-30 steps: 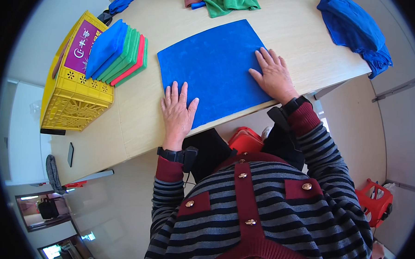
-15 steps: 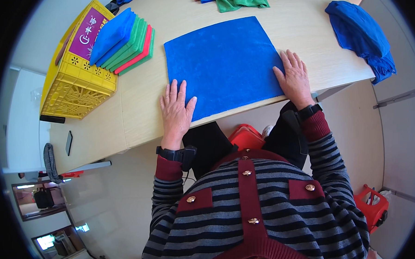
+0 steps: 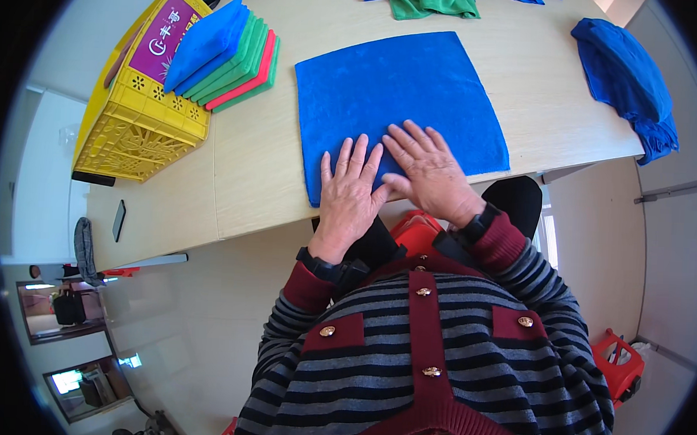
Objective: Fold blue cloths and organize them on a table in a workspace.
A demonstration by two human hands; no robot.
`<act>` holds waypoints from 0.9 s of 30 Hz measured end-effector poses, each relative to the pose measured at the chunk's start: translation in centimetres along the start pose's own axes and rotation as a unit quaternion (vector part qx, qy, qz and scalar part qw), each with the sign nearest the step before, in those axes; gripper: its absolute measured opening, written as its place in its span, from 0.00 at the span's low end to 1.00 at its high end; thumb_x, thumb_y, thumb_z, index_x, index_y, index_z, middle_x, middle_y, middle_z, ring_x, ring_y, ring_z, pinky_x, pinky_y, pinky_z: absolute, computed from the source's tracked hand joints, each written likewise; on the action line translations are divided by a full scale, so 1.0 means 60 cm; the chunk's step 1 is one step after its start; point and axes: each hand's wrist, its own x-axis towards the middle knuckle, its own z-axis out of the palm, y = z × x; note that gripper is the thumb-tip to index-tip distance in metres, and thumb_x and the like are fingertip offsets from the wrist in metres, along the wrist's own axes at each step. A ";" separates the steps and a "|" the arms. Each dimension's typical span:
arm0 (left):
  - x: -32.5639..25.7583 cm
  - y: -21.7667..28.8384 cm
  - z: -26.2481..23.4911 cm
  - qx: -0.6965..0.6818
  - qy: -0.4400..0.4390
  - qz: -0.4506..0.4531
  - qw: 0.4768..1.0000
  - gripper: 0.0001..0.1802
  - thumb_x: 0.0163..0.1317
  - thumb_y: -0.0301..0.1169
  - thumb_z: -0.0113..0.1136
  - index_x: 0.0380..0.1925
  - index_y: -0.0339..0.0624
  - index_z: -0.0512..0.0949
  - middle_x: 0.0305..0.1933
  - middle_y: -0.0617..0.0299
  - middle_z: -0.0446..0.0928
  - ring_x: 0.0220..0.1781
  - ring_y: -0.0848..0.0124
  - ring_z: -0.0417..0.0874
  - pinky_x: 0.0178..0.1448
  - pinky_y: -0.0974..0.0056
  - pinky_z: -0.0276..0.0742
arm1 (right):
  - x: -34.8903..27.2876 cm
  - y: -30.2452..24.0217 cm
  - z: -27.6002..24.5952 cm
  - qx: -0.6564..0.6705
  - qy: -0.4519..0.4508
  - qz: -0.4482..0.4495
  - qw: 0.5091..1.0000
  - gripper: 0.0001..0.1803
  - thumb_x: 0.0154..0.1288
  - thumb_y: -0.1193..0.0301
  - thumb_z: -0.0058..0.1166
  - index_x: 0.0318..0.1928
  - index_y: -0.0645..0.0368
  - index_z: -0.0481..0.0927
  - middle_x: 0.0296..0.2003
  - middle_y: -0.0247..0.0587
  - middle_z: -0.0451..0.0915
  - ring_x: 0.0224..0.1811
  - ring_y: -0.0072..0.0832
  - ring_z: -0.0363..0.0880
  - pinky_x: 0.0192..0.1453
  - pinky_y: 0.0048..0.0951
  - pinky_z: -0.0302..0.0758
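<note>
Both hands, the left hand (image 3: 350, 188) and right hand (image 3: 428, 170), lie flat and open, side by side, on the near edge of a square blue cloth (image 3: 400, 95) spread unfolded on the pale wooden tabletop (image 3: 242, 166), so smoothing looks done and folding unstarted.

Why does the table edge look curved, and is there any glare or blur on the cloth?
Head view: fisheye bends the pale wooden table edge toward the rim; flat blue square cloth is sharp, evenly lit, without glare; left hand and right hand show no motion blur.
</note>
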 end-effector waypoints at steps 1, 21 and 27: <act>-0.002 -0.002 0.000 0.000 -0.001 -0.001 1.000 0.37 0.71 0.53 0.55 0.74 0.48 0.66 0.80 0.49 0.60 0.81 0.48 0.58 0.80 0.36 0.47 | -0.003 0.014 -0.003 -0.031 -0.003 0.014 0.999 0.37 0.78 0.44 0.41 0.77 0.53 0.62 0.78 0.46 0.59 0.82 0.44 0.52 0.84 0.49 0.44; -0.084 -0.043 -0.042 -0.020 0.001 -0.008 1.000 0.38 0.57 0.34 0.71 0.69 0.43 0.71 0.76 0.50 0.66 0.77 0.51 0.65 0.77 0.46 0.61 | -0.123 0.121 -0.080 -0.050 -0.030 0.035 0.998 0.41 0.65 0.58 0.64 0.76 0.51 0.64 0.78 0.45 0.60 0.82 0.45 0.51 0.84 0.50 0.51; -0.116 -0.054 -0.038 -0.027 0.105 0.024 0.994 0.29 0.47 0.18 0.67 0.55 0.41 0.82 0.63 0.55 0.80 0.62 0.55 0.79 0.70 0.51 0.70 | -0.151 0.130 -0.078 -0.036 0.000 0.000 0.999 0.44 0.54 0.80 0.69 0.73 0.49 0.69 0.75 0.43 0.65 0.79 0.45 0.60 0.81 0.50 0.60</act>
